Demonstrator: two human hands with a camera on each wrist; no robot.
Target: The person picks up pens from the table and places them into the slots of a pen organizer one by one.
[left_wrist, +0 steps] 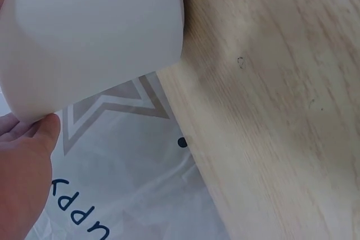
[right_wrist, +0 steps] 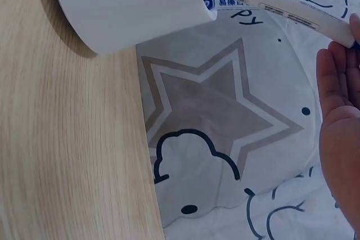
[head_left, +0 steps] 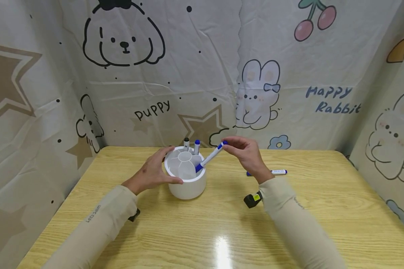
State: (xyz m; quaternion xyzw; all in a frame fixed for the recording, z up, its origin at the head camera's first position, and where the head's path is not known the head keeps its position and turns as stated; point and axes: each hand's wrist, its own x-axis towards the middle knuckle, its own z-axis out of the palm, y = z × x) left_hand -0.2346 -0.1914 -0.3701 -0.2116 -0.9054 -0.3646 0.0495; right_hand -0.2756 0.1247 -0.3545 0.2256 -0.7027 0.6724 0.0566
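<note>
A round white pen organizer [head_left: 187, 189] with several compartments stands on the table, its near side lifted into view in both wrist views. My left hand [head_left: 151, 168] grips it by the rim, thumb at the front and fingers at the back left. Between thumb and fingertips, my right hand [head_left: 245, 151] pinches the upper end of a blue-capped whiteboard marker [head_left: 211, 155]. That marker slants down leftward, its blue lower end inside the organizer's right compartment. Upright in the back compartments are a black-capped marker [head_left: 186, 144] and another blue-capped marker [head_left: 196, 147].
Another blue marker [head_left: 278, 172] lies on the wooden table [head_left: 215, 216] behind my right wrist, partly hidden by it. Printed cloth [head_left: 195, 74] hangs along the back and both sides. A black wrist camera [head_left: 252, 200] is strapped below the right sleeve.
</note>
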